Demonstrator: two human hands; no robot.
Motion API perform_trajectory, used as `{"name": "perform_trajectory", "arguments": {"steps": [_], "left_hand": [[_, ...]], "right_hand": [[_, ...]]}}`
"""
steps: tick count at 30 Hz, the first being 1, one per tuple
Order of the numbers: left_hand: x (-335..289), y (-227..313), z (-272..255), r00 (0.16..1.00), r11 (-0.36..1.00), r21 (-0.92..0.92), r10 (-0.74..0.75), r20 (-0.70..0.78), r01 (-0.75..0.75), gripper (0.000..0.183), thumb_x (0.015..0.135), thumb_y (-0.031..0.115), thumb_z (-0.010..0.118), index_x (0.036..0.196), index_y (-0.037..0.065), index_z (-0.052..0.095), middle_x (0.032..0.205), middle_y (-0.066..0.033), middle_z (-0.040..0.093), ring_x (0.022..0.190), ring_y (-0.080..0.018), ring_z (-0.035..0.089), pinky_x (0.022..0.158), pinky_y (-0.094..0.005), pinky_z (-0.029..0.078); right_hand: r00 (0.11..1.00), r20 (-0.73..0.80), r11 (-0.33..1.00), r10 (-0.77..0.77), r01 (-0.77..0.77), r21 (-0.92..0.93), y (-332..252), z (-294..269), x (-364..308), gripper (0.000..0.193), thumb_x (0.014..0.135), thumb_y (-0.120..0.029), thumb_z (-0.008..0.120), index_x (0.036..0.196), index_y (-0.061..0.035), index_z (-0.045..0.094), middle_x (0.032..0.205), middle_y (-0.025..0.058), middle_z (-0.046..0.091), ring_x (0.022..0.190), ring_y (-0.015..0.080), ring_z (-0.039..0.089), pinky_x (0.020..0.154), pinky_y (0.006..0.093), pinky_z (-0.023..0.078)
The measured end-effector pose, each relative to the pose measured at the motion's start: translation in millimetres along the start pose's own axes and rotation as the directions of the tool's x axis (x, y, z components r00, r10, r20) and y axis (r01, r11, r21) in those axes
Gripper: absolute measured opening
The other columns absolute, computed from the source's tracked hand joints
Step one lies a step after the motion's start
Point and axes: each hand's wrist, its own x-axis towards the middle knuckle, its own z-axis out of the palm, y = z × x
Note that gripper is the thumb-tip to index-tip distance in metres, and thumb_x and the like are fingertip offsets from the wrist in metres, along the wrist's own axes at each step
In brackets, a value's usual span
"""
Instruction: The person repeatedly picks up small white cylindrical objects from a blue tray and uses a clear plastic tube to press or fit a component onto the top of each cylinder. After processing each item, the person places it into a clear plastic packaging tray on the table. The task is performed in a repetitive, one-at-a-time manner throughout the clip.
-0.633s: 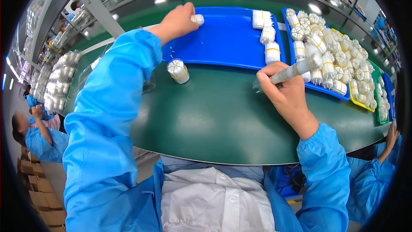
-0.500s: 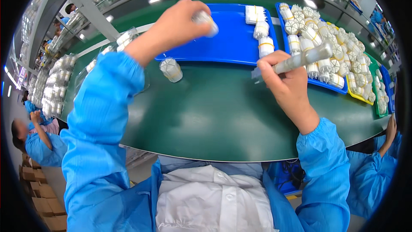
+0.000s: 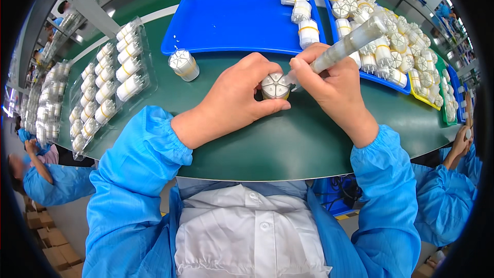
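Note:
My left hand (image 3: 234, 90) grips a short white cylinder (image 3: 276, 86) between thumb and fingers, its round end with star-like ribs turned upward. My right hand (image 3: 337, 82) is closed around a cloudy, translucent syringe-like tube (image 3: 352, 42), held slanted like a pen. The narrow tip of the tube is at the right edge of the cylinder's end; whether it touches, I cannot tell. To the left of my left hand, another white cylinder (image 3: 183, 66) with a yellow band stands on the green table (image 3: 247, 154).
Beyond my hands lies a blue tray (image 3: 231, 15) with a few cylinders along its right side. Farther right, a heaped blue tray (image 3: 382, 84), a yellow tray (image 3: 428, 102) and a green tray (image 3: 450, 122) hold many more. Clear blister trays (image 3: 146, 80) sit left. Co-workers' sleeves (image 3: 59, 181) show at both sides.
My left hand has come down from above the blue tray to the middle with its cylinder. The tube in my right hand now meets it there. The view has shifted slightly.

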Motion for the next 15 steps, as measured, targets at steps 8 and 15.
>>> {"name": "perform_trajectory", "arguments": {"steps": [8, 15], "left_hand": [[-2, 4, 7, 0.995, 0.999, 0.028, -0.042, -0.088, 0.045, 0.059, 0.075, 0.017, 0.087, 0.124, 0.004, 0.057, 0.104, -0.0064, 0.061, 0.086, -0.0175, 0.058, 0.074, -0.0288, 0.049], [-6, 2, 8, 0.995, 0.999, -0.052, 0.008, -0.099, -0.013, 0.066, 0.078, 0.004, 0.074, 0.137, 0.003, 0.044, 0.119, -0.0122, 0.067, 0.106, -0.0215, 0.065, 0.090, -0.0322, 0.050]], "right_hand": [[0.999, 0.039, 1.000, -0.004, 0.004, 0.013, 5, 2, -1, 0.017, 0.091, -0.016, 0.071, 0.088, 0.0001, 0.068, 0.076, 0.0049, 0.067, 0.068, 0.0097, 0.061, 0.060, 0.0260, 0.048], [0.999, -0.037, 0.991, 0.013, -0.008, 0.130, 1, -3, 4, 0.017, 0.091, -0.016, 0.071, 0.085, -0.0007, 0.067, 0.073, 0.0020, 0.064, 0.067, 0.0073, 0.058, 0.059, 0.0249, 0.047]]}}
